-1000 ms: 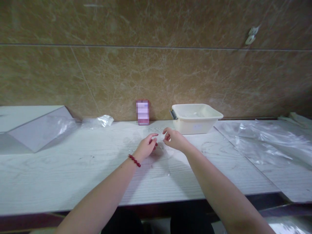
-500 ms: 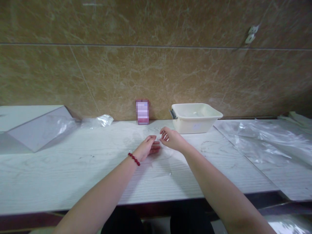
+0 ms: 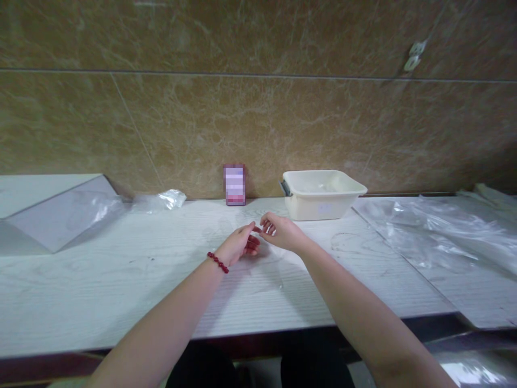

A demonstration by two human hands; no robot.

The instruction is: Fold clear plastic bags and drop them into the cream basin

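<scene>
My left hand (image 3: pixel 239 242), with a red bead bracelet (image 3: pixel 218 262) on its wrist, hovers over the white wood-grain table (image 3: pixel 133 302). Its fingers are partly bent and apart, with the thumb uppermost, and no held thing shows in them. Close against its fingertips is my right hand (image 3: pixel 283 231), fingers curled and thumb drawn towards the forefinger in a pinch. Whatever sits in that pinch is too small or too clear to make out. Faint glints on the tabletop below the hands may be clear film; I cannot tell.
Behind the hands a phone (image 3: pixel 235 186) with a blurred screen leans on the marbled wall (image 3: pixel 194 124). A cream plastic tub (image 3: pixel 323 206) stands right of it. Clear plastic sheeting (image 3: pixel 436 231) lies at right, a crumpled clear bag (image 3: pixel 172 199) at left beside a white slanted box (image 3: pixel 60 215).
My right hand has shifted slightly left, and its fingertips now meet those of my left hand. The left fingers have curled a little more. The view has moved very slightly.
</scene>
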